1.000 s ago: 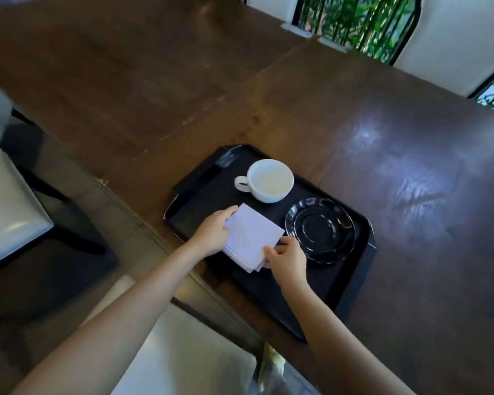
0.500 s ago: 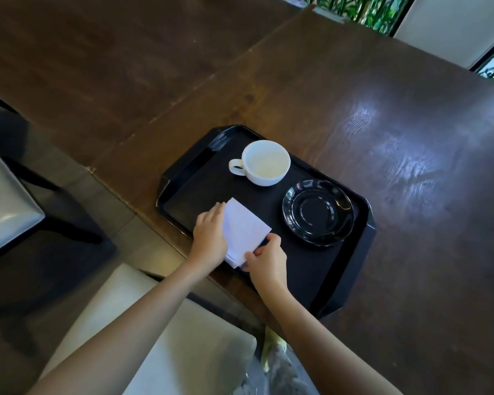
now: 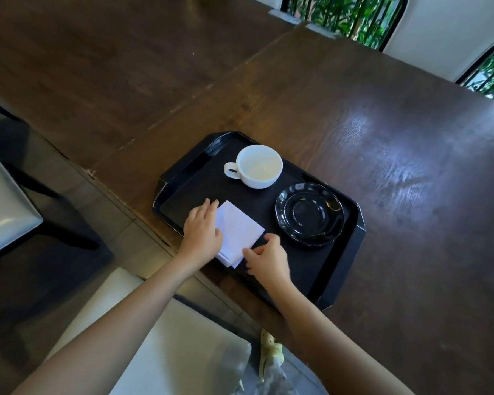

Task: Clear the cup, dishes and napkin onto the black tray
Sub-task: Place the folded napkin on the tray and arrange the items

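Note:
A black tray (image 3: pixel 350 246) lies near the front edge of a dark wooden table (image 3: pixel 354 109). On it stand an empty white cup (image 3: pixel 259 166) at the back and a black saucer (image 3: pixel 309 214) at the right. A folded white napkin (image 3: pixel 236 232) lies flat on the tray's near left part. My left hand (image 3: pixel 201 228) rests on the napkin's left edge, fingers together. My right hand (image 3: pixel 268 259) sits at the napkin's near right corner, thumb and fingers pinched at it.
A white-cushioned chair seat (image 3: pixel 160 346) is right below me at the table's edge. Another chair (image 3: pixel 3 203) stands at the left on the tiled floor. Windows with greenery (image 3: pixel 345 15) are beyond the table's far end.
The napkin has come down flat onto the tray under both hands. My hands stay at its edges; the view has shifted slightly.

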### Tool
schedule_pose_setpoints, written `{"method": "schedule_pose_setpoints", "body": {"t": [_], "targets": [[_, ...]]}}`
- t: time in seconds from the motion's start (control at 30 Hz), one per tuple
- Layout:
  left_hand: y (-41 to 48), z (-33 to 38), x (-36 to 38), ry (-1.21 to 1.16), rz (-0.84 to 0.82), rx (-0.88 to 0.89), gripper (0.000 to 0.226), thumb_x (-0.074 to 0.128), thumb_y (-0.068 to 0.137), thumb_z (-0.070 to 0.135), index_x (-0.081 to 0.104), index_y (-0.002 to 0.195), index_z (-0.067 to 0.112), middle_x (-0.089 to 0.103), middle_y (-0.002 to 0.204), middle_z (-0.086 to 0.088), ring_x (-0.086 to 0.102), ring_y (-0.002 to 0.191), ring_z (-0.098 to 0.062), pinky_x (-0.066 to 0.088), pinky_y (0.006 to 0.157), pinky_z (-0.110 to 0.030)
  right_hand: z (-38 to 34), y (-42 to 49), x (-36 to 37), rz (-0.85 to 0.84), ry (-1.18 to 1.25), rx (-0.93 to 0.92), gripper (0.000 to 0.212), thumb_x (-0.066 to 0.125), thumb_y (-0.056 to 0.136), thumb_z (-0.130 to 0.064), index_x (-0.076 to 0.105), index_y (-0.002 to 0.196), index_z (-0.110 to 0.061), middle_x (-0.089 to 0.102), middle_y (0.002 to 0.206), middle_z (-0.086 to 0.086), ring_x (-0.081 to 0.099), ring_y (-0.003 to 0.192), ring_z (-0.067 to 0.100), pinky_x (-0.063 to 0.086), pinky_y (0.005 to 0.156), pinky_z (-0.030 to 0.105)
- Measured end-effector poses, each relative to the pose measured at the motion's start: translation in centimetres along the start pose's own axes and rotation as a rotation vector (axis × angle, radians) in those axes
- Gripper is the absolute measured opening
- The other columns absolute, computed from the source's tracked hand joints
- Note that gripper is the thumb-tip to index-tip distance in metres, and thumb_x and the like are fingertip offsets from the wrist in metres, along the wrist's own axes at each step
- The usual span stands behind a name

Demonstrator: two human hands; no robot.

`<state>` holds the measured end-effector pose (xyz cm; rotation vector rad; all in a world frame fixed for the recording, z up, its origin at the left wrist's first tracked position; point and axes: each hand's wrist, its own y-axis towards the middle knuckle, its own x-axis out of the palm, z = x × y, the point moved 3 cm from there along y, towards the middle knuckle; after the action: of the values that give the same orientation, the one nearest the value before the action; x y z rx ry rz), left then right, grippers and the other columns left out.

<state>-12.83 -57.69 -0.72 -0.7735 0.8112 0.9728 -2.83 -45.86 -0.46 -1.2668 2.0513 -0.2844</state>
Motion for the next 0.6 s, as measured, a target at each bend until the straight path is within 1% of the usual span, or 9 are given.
{"method": "schedule_pose_setpoints", "body": {"t": [0.07, 0.1, 0.17, 0.23, 0.3, 0.4, 0.47, 0.53, 0.6], "targets": [[0.9, 0.3, -1.7, -0.192, 0.026, -0.060, 0.059, 0.047, 0.093, 0.011, 0.022, 0.146, 0.017, 0.022, 0.156, -0.004, 0.016, 0.143, -0.023, 0.025, 0.113, -0.040, -1.3, 0.6, -2.6, 0.079, -0.090, -0.109, 0.049, 0.058, 0.085, -0.021, 0.040, 0.127, -0.006, 0.067, 0.089, 0.007, 0.061, 0.087, 0.021, 0.048, 0.076, 0.033], [1.5, 0.6, -2.6, -0.285, 0.051, -0.096, 0.056, 0.047, 0.094, 0.012, 0.024, 0.145, 0.018, 0.025, 0.155, -0.003, 0.018, 0.143, -0.023, 0.026, 0.112, -0.040, -2.2, 1.2, -4.1, 0.137, -0.130, -0.155, 0.042, 0.056, 0.087, -0.024, 0.043, 0.123, -0.005, 0.067, 0.092, 0.009, 0.058, 0.088, 0.022, 0.043, 0.074, 0.030], [3.0, 1.5, -3.9, -0.463, 0.114, -0.185, 0.049, 0.042, 0.096, 0.014, 0.030, 0.143, 0.021, 0.033, 0.151, -0.002, 0.028, 0.140, -0.022, 0.032, 0.108, -0.037, -4.3, 3.2, -7.3, 0.246, -0.148, -0.202, 0.032, 0.049, 0.091, -0.028, 0.049, 0.115, -0.007, 0.065, 0.107, 0.014, 0.058, 0.099, 0.029, 0.041, 0.077, 0.033], [4.4, 2.8, -4.2, -0.661, 0.142, -0.292, 0.044, 0.037, 0.097, 0.015, 0.036, 0.140, 0.022, 0.041, 0.146, -0.001, 0.040, 0.133, -0.021, 0.035, 0.105, -0.032, -6.3, 6.0, -9.8, 0.287, -0.146, -0.235, 0.031, 0.043, 0.094, -0.027, 0.049, 0.117, -0.007, 0.061, 0.117, 0.015, 0.056, 0.106, 0.032, 0.039, 0.079, 0.034], [5.4, 4.5, -3.4, -0.819, 0.129, -0.379, 0.040, 0.035, 0.097, 0.015, 0.042, 0.136, 0.018, 0.047, 0.140, -0.005, 0.048, 0.125, -0.023, 0.039, 0.106, -0.039, -8.1, 9.0, -11.2, 0.192, -0.191, -0.304, 0.038, 0.046, 0.093, -0.021, 0.044, 0.128, -0.007, 0.056, 0.127, 0.013, 0.053, 0.114, 0.030, 0.039, 0.083, 0.031], [6.4, 6.8, -1.5, -0.848, 0.119, -0.421, 0.032, 0.035, 0.095, 0.015, 0.054, 0.121, 0.012, 0.056, 0.125, -0.014, 0.055, 0.112, -0.027, 0.045, 0.100, -0.045, -9.5, 12.8, -11.1, -0.108, -0.265, -0.368, 0.073, 0.065, 0.084, -0.015, 0.024, 0.144, -0.010, 0.040, 0.147, 0.012, 0.039, 0.134, 0.026, 0.037, 0.101, 0.033], [6.9, 7.5, -0.4, -0.854, 0.151, -0.446, 0.031, 0.034, 0.096, 0.015, 0.054, 0.120, 0.011, 0.058, 0.121, -0.013, 0.055, 0.111, -0.028, 0.046, 0.098, -0.045, -9.8, 14.6, -10.2, -0.261, -0.317, -0.382, 0.093, 0.074, 0.078, -0.018, 0.014, 0.148, -0.011, 0.029, 0.153, 0.011, 0.030, 0.140, 0.025, 0.033, 0.110, 0.039], [7.5, 7.6, 0.3, -0.915, 0.182, -0.495, 0.033, 0.034, 0.097, 0.017, 0.052, 0.124, 0.012, 0.057, 0.123, -0.012, 0.055, 0.113, -0.026, 0.046, 0.099, -0.044, -9.7, 15.6, -9.1, -0.363, -0.343, -0.408, 0.098, 0.077, 0.074, -0.021, 0.012, 0.148, -0.014, 0.030, 0.152, 0.010, 0.032, 0.138, 0.028, 0.032, 0.112, 0.044], [8.0, 7.4, 0.6, -0.948, 0.204, -0.538, 0.035, 0.034, 0.098, 0.019, 0.048, 0.131, 0.015, 0.056, 0.128, -0.009, 0.052, 0.118, -0.025, 0.045, 0.102, -0.043, -9.6, 16.0, -8.3, -0.405, -0.308, -0.456, 0.090, 0.078, 0.072, -0.023, 0.023, 0.144, -0.018, 0.040, 0.142, 0.008, 0.042, 0.129, 0.029, 0.040, 0.106, 0.049]]}}
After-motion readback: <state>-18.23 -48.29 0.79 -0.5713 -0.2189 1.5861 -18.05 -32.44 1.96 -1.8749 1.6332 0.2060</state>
